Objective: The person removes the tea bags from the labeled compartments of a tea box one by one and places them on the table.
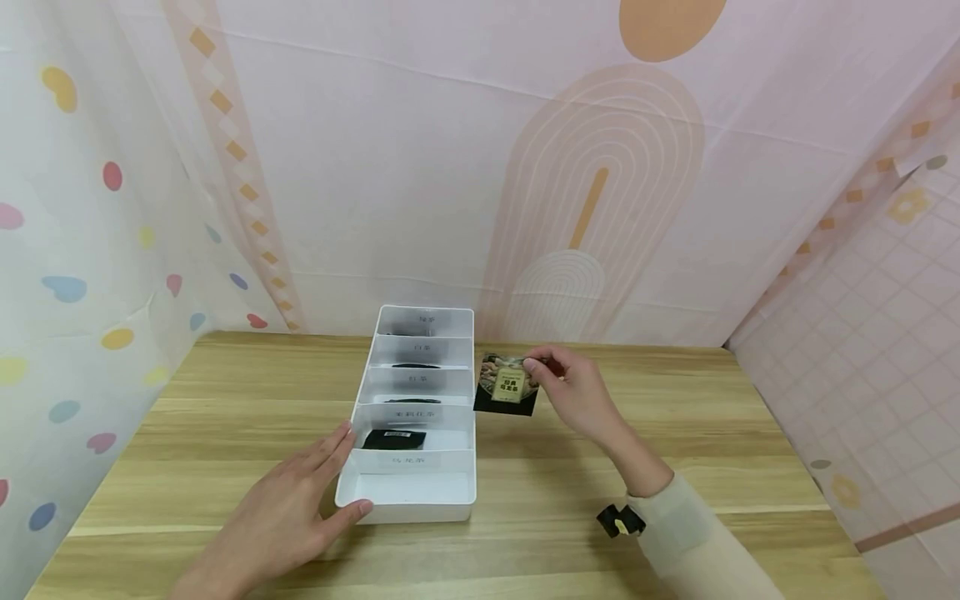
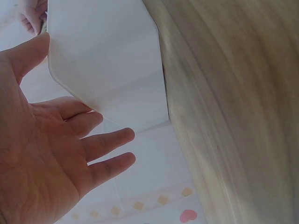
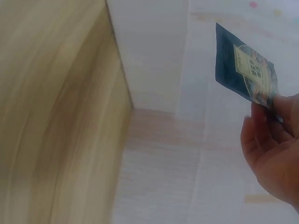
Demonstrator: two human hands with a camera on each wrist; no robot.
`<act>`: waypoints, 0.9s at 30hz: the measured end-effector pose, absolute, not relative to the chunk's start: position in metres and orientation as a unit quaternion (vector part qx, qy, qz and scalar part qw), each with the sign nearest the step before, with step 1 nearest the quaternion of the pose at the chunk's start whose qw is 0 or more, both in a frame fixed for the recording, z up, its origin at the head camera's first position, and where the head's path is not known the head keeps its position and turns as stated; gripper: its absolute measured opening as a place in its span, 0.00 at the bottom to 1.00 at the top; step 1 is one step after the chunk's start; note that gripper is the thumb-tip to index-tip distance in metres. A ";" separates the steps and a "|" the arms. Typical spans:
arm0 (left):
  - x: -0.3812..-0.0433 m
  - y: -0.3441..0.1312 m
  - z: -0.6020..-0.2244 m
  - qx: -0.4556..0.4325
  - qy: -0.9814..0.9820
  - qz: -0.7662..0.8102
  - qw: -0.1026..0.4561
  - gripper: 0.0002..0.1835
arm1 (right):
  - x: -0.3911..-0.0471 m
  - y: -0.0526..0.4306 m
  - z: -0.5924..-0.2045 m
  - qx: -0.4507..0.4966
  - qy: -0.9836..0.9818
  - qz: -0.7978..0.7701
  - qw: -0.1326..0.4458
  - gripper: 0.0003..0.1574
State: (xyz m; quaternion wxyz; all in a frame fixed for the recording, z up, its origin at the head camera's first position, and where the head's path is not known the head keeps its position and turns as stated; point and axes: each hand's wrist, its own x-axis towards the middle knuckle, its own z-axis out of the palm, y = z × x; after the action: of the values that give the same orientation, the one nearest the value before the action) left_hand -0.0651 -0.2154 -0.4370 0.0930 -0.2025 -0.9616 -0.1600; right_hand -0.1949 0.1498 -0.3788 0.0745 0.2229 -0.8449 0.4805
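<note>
A white divided box [image 1: 405, 514] with several labelled compartments stands on the table. My left hand [image 1: 281, 504] rests against its near left corner, thumb at the front rim and fingers along the left side. In the left wrist view those fingers [image 2: 110, 140] are spread and fairly straight. Just right of the box, my right hand [image 1: 577, 392] pinches a dark tea bag sachet [image 1: 508, 385] by its upper right corner, its printed label facing up. The right wrist view shows the same sachet [image 3: 245, 70] between thumb and fingers. A black packet [image 1: 393, 439] lies in the second-nearest compartment; the nearest holds nothing visible.
Dark edges of other packets show in the farther compartments. A small black and yellow item [image 1: 621, 521] sits beside my right sleeve; its kind is unclear. The wooden table [image 1: 225, 433] meets a patterned curtain [image 1: 375, 183] at the back and sides.
</note>
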 end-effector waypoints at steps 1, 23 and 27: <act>-0.065 -0.215 -0.437 -0.203 -0.962 -0.160 0.093 0.47 | -0.197 0.151 -0.380 0.219 -0.846 0.481 0.073 0.08; -0.063 -0.215 -0.435 -0.199 -0.962 -0.162 0.096 0.46 | -0.241 0.165 -0.428 0.185 -0.841 0.508 0.023 0.07; -0.063 -0.215 -0.434 -0.199 -0.962 -0.161 0.096 0.46 | -0.245 0.164 -0.436 0.177 -0.844 0.506 0.010 0.07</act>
State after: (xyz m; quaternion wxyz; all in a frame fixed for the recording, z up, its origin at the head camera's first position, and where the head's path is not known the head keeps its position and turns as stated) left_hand -0.0631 -0.2149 -0.4345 0.0958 -0.1986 -0.9620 -0.1614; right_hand -0.2446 0.1639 -0.4360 0.0100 0.1766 -0.8439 0.5065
